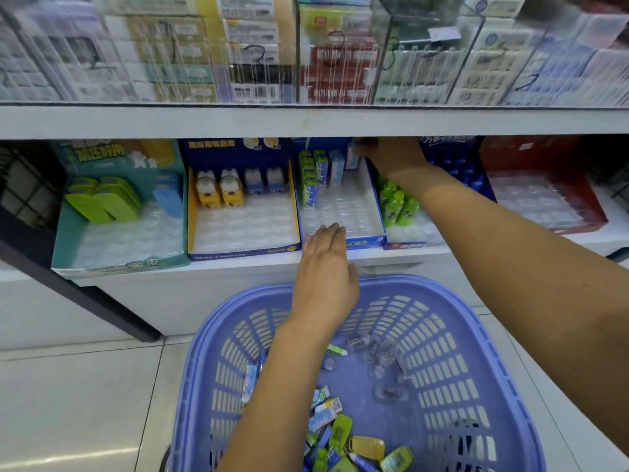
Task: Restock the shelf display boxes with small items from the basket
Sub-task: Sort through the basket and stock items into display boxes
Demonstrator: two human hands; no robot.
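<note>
Head view: right grip at the back of the blue display box, by a small pack; clenched or not, cannot tell. Left grip released over its front edge. Seat packs upright, snug; spares in the basket.

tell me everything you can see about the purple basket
The basket is lilac-blue plastic with slotted walls and a thick rolled rim, standing upright and open-topped on the pale tiled floor in front of the shelf. Small colourful packets lie heaped at its near side, clear plastic pieces further back. The left forearm crosses above it; contact cannot be told.
</note>
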